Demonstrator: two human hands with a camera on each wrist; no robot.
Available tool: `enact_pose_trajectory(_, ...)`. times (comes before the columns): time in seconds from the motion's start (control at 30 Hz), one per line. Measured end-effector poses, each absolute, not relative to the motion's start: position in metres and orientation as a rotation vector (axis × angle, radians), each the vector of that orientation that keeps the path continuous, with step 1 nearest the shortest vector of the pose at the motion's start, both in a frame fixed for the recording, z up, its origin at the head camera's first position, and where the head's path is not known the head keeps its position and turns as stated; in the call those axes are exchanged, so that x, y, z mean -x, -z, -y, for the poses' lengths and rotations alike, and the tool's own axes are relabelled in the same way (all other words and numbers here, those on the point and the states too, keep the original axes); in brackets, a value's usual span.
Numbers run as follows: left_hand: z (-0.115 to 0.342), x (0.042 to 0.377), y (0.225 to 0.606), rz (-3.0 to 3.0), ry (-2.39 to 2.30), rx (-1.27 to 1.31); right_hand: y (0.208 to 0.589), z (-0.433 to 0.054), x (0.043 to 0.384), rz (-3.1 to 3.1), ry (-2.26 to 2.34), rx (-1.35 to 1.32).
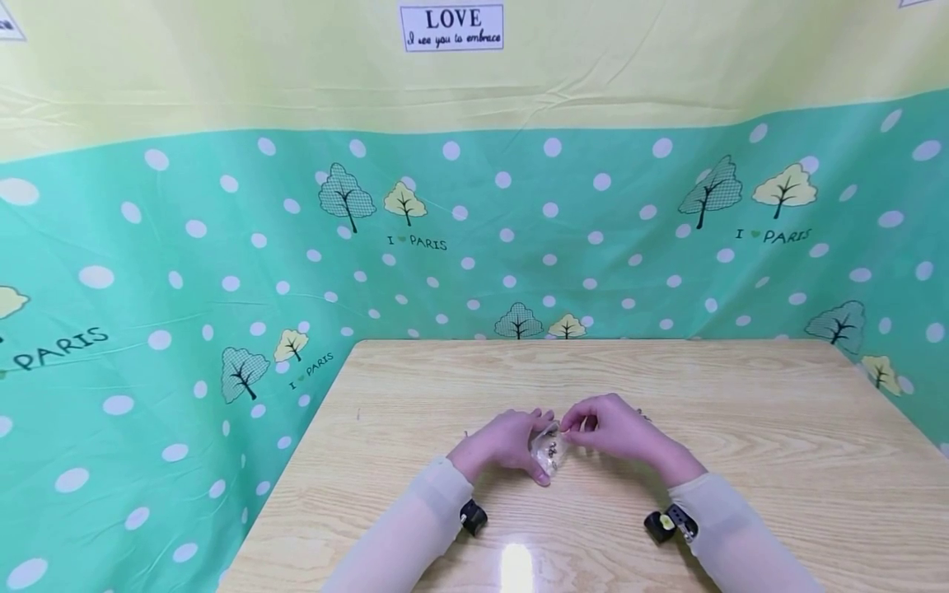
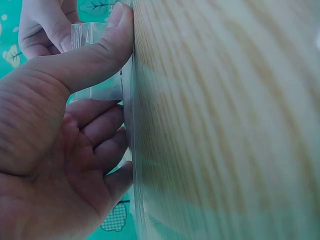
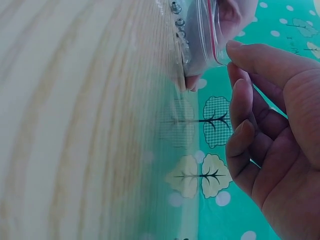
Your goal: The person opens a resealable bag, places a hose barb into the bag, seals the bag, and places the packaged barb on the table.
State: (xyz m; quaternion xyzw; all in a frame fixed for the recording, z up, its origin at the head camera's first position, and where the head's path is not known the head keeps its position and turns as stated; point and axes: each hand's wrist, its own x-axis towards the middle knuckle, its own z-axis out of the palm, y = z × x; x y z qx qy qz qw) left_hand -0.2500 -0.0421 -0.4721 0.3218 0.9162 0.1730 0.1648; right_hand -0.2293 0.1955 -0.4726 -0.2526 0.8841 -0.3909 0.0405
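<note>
A small clear zip-lock bag (image 1: 549, 461) with a red line along its seal lies low over the table between both hands. Several small shiny metal pieces, nut-like in the right wrist view, show through its plastic. My left hand (image 1: 507, 441) holds the bag from the left, its thumb (image 2: 100, 57) across the near side and the other fingers curled beyond it. From the other side my right hand (image 1: 615, 424) pinches the bag's sealed edge (image 3: 212, 30) at a corner between thumb and index finger. The remaining right fingers are curled and hold nothing.
The wood-grain table (image 1: 415, 371) reaches back to a green dotted cloth (image 1: 415, 280). Some small dark pieces (image 1: 643, 415) lie on the table just behind the right hand. Black wrist cameras (image 1: 473, 518) sit at both sleeves, close above the tabletop.
</note>
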Motion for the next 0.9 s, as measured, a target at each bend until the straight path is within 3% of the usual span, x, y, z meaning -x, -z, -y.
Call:
enact_pose_trajectory(0.33,0.042,0.251,0.473,-2.609,-0.497,-0.925,0.469,-0.205,0.231,-2.748,1.201,0.746)
enact_pose_trajectory(0.9,0.042,0.251,0.474,-2.601,-0.505,-0.917,0.470,-0.265,0.243,-2.788,1.264,0.410)
